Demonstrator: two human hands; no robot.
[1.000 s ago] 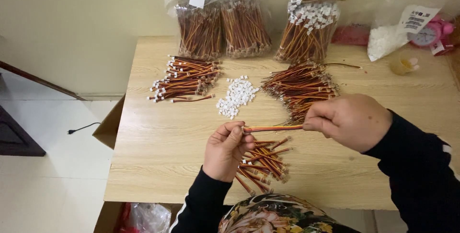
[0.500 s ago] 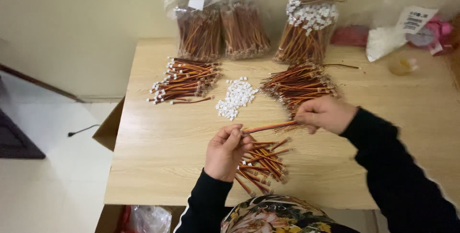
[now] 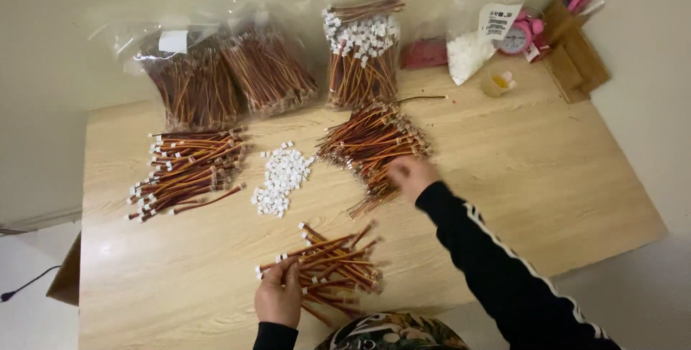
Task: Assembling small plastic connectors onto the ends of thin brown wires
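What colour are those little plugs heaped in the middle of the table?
White; the plugs show best in the head view.

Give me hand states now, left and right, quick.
Left hand: closed on a wire piece at the near pile.
Right hand: at the far wire pile; grip cannot be told.

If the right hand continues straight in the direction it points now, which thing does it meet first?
Most likely the loose pile of short red-and-yellow wires with white ends. The right hand reaches up and to the left on the light wooden table and is already at this pile's near edge; whether it touches yet is unclear.
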